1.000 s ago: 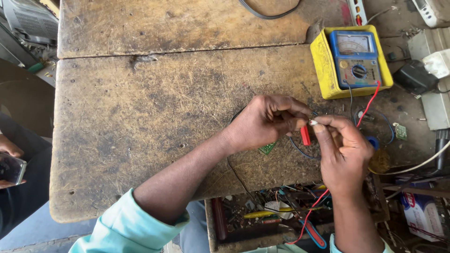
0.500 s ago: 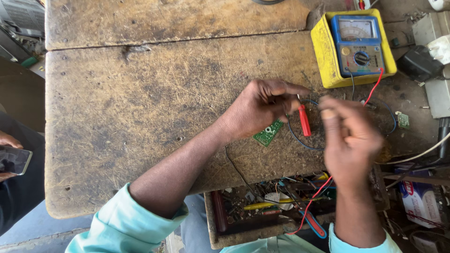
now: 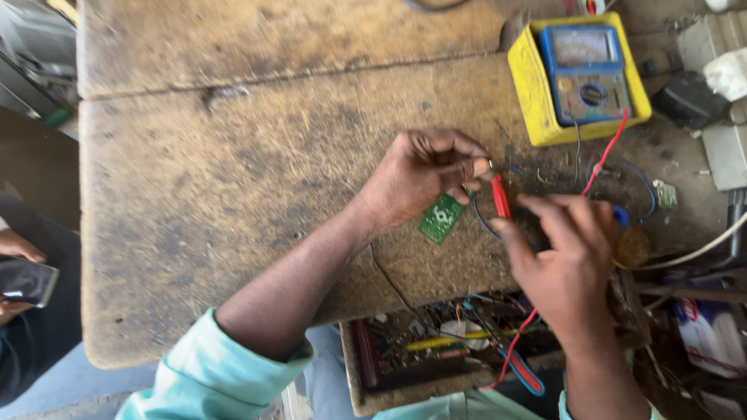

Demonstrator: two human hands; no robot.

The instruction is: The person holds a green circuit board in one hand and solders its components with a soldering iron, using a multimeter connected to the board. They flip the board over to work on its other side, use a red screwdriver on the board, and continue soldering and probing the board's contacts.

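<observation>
Pinched between thumb and fingertips, our left hand (image 3: 420, 179) holds something small and bright at its tips; we cannot tell what it is. Our right hand (image 3: 564, 260) closes around a red probe (image 3: 500, 196), whose tip points up toward that pinch and appears to touch it. Just below the left fingers a small green circuit board (image 3: 441, 218) lies on the worn wooden bench (image 3: 233, 179), partly shaded by the hand. A red lead (image 3: 603, 152) runs from beyond the right hand up to a yellow-cased meter (image 3: 580, 74), well above both hands. Below the grip an open drawer (image 3: 436, 350) holds loose tools and wire. At the far left edge, another person's hand holds a phone (image 3: 27, 281). In our judgement, good contact needs a steady pinch, a firmly pressed probe tip, and fingers kept off the bare metal.
</observation>
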